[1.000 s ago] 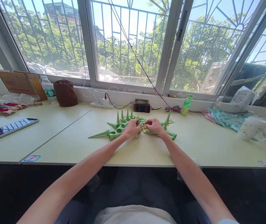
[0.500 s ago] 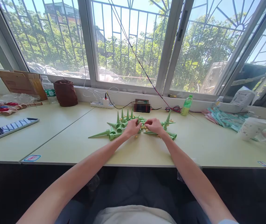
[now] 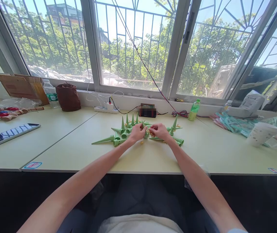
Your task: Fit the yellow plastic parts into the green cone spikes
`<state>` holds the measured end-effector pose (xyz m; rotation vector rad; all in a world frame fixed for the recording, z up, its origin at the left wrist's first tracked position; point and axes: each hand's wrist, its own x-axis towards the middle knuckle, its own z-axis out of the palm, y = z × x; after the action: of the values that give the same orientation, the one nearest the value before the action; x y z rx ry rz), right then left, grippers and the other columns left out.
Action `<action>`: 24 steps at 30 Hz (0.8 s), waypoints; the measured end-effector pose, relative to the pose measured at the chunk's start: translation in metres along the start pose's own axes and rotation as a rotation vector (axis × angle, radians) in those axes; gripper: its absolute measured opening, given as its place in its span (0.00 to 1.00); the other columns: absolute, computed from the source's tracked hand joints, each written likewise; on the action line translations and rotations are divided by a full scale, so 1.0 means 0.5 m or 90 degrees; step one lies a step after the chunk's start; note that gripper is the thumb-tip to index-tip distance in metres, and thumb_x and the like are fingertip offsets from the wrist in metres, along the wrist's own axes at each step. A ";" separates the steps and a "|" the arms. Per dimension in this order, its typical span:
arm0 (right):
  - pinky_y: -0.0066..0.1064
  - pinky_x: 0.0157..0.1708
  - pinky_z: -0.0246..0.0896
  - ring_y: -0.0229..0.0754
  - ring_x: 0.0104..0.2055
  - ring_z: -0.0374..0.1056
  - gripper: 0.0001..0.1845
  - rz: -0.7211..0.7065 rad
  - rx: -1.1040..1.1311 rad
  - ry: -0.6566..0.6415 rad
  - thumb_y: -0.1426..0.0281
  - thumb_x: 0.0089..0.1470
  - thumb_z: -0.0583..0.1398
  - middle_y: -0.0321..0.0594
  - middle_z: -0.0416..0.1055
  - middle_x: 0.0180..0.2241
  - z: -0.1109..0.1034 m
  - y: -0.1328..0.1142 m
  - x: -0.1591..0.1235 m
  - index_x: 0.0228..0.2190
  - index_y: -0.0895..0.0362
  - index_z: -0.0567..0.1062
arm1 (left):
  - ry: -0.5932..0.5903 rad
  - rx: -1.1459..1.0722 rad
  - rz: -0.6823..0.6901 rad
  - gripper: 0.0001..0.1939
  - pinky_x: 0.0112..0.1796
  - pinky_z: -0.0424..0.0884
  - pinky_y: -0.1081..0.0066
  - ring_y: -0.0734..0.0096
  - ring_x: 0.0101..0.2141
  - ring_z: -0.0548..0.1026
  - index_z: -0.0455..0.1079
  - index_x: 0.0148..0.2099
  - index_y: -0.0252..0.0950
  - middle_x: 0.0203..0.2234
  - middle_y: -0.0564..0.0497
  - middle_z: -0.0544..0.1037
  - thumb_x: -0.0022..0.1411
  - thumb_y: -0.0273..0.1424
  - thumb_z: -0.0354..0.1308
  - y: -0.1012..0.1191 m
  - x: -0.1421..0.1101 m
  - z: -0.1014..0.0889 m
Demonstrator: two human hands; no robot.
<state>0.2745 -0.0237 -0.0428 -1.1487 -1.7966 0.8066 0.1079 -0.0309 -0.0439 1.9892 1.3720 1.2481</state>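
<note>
Carefully, I'm bracing a cone [image 3: 145, 135] within my left hand's [image 3: 137, 133] curled fingers while my right hand [image 3: 160, 131] is pinching a yellow bit [image 3: 149, 130] close beside it for control.

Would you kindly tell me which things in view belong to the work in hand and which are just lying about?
Apparently part of the work:
green cones
small yellow pieces

Apparently just lying about:
phone
brown bag
green bottle
cardboard
</note>
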 end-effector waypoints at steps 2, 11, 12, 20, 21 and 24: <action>0.28 0.21 0.66 0.37 0.19 0.66 0.11 -0.002 0.006 -0.002 0.63 0.50 0.61 0.37 0.72 0.19 0.001 -0.003 -0.002 0.24 0.57 0.73 | 0.006 -0.008 -0.001 0.14 0.25 0.64 0.70 0.72 0.18 0.67 0.62 0.26 0.37 0.13 0.55 0.68 0.59 0.39 0.54 -0.002 0.002 0.002; 0.24 0.16 0.58 0.34 0.16 0.64 0.14 -0.042 -0.028 0.007 0.61 0.54 0.58 0.36 0.69 0.18 0.002 -0.007 -0.004 0.24 0.58 0.71 | 0.030 -0.021 0.017 0.15 0.25 0.63 0.72 0.72 0.21 0.68 0.63 0.26 0.37 0.16 0.54 0.68 0.58 0.41 0.53 -0.003 0.005 0.004; 0.24 0.17 0.59 0.34 0.17 0.64 0.13 -0.046 -0.029 0.008 0.61 0.53 0.58 0.36 0.70 0.18 0.002 -0.006 -0.004 0.25 0.58 0.71 | 0.036 -0.029 0.012 0.15 0.25 0.63 0.72 0.72 0.22 0.68 0.64 0.26 0.36 0.16 0.54 0.68 0.58 0.41 0.53 -0.003 0.006 0.004; 0.25 0.21 0.61 0.34 0.18 0.64 0.12 -0.053 -0.028 -0.010 0.62 0.54 0.57 0.35 0.71 0.20 0.003 -0.004 0.000 0.26 0.58 0.71 | 0.049 -0.097 -0.015 0.15 0.24 0.62 0.72 0.74 0.20 0.67 0.63 0.27 0.37 0.16 0.55 0.68 0.58 0.43 0.53 0.002 0.006 0.002; 0.25 0.21 0.60 0.33 0.17 0.63 0.13 -0.055 -0.031 -0.010 0.61 0.54 0.57 0.34 0.70 0.19 0.003 -0.005 0.000 0.25 0.58 0.70 | 0.044 -0.104 -0.016 0.15 0.24 0.62 0.72 0.74 0.19 0.66 0.63 0.27 0.37 0.16 0.55 0.67 0.58 0.42 0.53 0.003 0.005 0.001; 0.25 0.20 0.57 0.33 0.15 0.60 0.17 -0.061 -0.059 -0.006 0.59 0.55 0.55 0.32 0.66 0.15 0.001 -0.008 -0.003 0.21 0.57 0.67 | 0.033 -0.114 -0.014 0.14 0.23 0.62 0.72 0.75 0.17 0.66 0.62 0.28 0.37 0.15 0.56 0.67 0.59 0.42 0.53 0.008 0.001 0.000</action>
<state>0.2726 -0.0267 -0.0400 -1.1104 -1.8984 0.6807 0.1099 -0.0320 -0.0407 1.8276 1.2547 1.3706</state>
